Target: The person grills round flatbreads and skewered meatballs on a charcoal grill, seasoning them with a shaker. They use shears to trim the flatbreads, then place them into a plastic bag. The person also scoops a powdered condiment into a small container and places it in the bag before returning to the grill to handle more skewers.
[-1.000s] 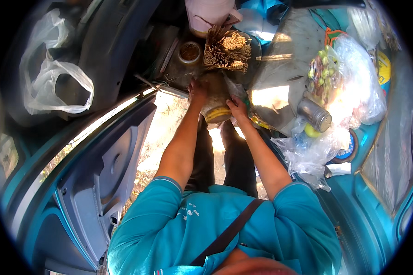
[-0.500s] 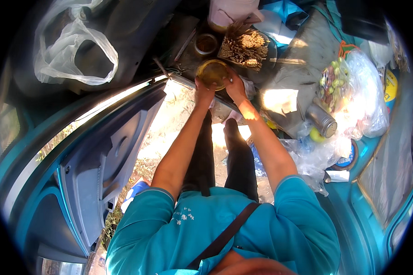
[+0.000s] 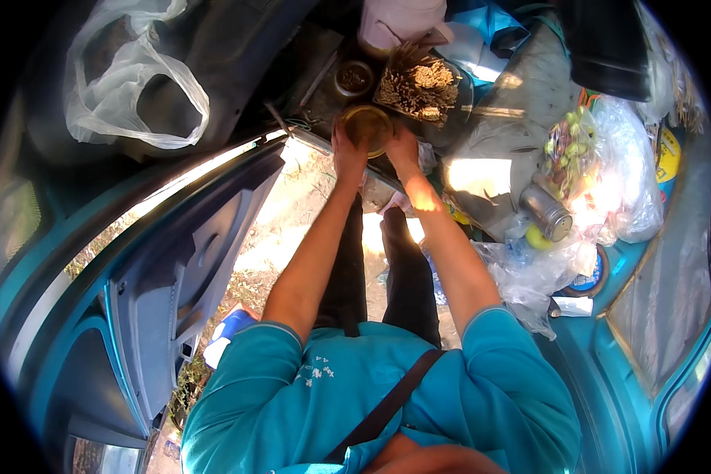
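Note:
Both my hands grip a round, yellowish-brown container, seen end-on at the edge of the dark vehicle floor. My left hand holds it from the left and my right hand from the right, both with fingers curved around it. Just beyond it sit a smaller round jar and a square holder packed with thin brown sticks. A pale pink container stands behind those. Whether the container I hold rests on the surface I cannot tell.
An open door is at my left, below a hanging white plastic bag. At the right lie clear plastic bags with greenish fruit, a metal cylinder and a grey padded surface. Sunlit ground shows below.
The container in my hands has tipped from side-on to end-on and moved up toward the small jar. The view has shifted slightly. My grip stays on it.

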A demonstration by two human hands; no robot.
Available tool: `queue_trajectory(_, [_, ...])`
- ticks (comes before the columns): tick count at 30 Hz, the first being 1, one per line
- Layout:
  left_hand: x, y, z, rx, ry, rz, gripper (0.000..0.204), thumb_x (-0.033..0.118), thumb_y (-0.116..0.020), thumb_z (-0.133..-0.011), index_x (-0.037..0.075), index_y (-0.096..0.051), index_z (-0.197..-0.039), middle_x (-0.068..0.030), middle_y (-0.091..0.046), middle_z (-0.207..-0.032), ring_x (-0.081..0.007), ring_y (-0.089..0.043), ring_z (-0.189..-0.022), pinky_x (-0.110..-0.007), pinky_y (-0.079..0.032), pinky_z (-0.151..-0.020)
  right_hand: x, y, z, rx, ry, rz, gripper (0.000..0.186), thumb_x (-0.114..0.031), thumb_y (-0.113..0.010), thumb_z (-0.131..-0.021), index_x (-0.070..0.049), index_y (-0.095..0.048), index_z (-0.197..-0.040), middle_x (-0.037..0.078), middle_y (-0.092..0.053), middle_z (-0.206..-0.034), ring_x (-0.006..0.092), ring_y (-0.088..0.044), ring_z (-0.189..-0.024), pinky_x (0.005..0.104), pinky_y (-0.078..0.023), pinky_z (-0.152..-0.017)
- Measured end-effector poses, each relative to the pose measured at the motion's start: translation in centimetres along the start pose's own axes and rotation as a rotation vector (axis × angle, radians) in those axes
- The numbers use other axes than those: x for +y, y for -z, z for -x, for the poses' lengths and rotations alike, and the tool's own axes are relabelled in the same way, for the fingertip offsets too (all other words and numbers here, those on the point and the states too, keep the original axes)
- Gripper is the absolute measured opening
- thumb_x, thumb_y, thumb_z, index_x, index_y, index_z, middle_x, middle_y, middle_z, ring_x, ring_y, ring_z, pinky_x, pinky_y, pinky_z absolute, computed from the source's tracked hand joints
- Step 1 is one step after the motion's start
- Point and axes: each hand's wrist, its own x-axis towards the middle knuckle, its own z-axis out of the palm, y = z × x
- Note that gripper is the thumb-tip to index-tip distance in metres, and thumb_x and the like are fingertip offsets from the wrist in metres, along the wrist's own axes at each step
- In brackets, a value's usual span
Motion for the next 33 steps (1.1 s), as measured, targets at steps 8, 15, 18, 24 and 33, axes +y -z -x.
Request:
queue_trajectory(8, [-2.2, 0.1, 1.3, 0.139, 0.06, 0.087, 0.077, 0.03, -0.06, -0.082, -0.006, -0.018, -0.137, -0.0283, -0.028, -0.138, -0.0406, -0.03, -0.127, -0.04, -0.029, -0.103, 8.1, -0.2, -0.3, 0.027, 0.196, 0.126, 0.036, -0.02, -0.057, -0.085, -0.001, -0.057, -0.115, 0.013, -0.06, -0.112, 0.0209, -0.056, -0.103, 0.0292, -0.041, -0.09])
queue_trajectory(15, [-3.2, -1.0, 5.8, -0.137, 0.358, 0.04, 0.073, 0.029, -0.06, -0.082, 0.001, -0.023, -0.139, -0.0233, -0.036, -0.136, -0.0336, -0.035, -0.127, -0.037, -0.029, -0.103, 2.9, 1.4, -0.3, 0.045, -0.011, -0.618, 0.048, -0.022, -0.061, -0.08, -0.001, -0.051, -0.122, 0.013, -0.059, -0.114, 0.022, -0.054, -0.108, 0.029, -0.039, -0.093])
queue_trajectory(18, [-4.8, -0.9, 3.1, 0.151, 0.2, 0.136, 0.073, 0.034, -0.06, -0.081, 0.0, -0.027, -0.137, -0.0268, -0.035, -0.135, -0.0372, -0.035, -0.126, -0.037, -0.028, -0.103, 5.4, 0.1, -0.8, 0.046, -0.081, 0.125, 0.05, -0.024, -0.062, -0.077, -0.003, -0.052, -0.121, 0.016, -0.059, -0.115, 0.0254, -0.054, -0.109, 0.031, -0.04, -0.093])
queue_trajectory(24, [0.3, 0.2, 0.2, 0.053, 0.012, -0.022, 0.07, 0.024, -0.065, -0.076, -0.002, -0.032, -0.132, -0.0244, -0.036, -0.134, -0.0363, -0.036, -0.124, -0.038, -0.03, -0.102, -0.1, -0.8, 0.2, -0.018, -0.111, -0.005, 0.048, -0.025, -0.061, -0.077, -0.003, -0.053, -0.119, 0.019, -0.058, -0.115, 0.0283, -0.055, -0.109, 0.0326, -0.041, -0.092])
queue_trajectory(33, [-2.3, 0.9, -1.6, 0.16, 0.022, -0.056, 0.075, 0.026, -0.064, -0.077, -0.004, -0.025, -0.134, -0.0266, -0.041, -0.127, -0.0404, -0.039, -0.12, -0.038, -0.032, -0.1, 3.4, -0.9, -0.2, 0.069, -0.074, 0.064, 0.04, -0.022, -0.055, -0.08, -0.001, -0.055, -0.114, 0.021, -0.06, -0.108, 0.0328, -0.056, -0.104, 0.0354, -0.044, -0.088])
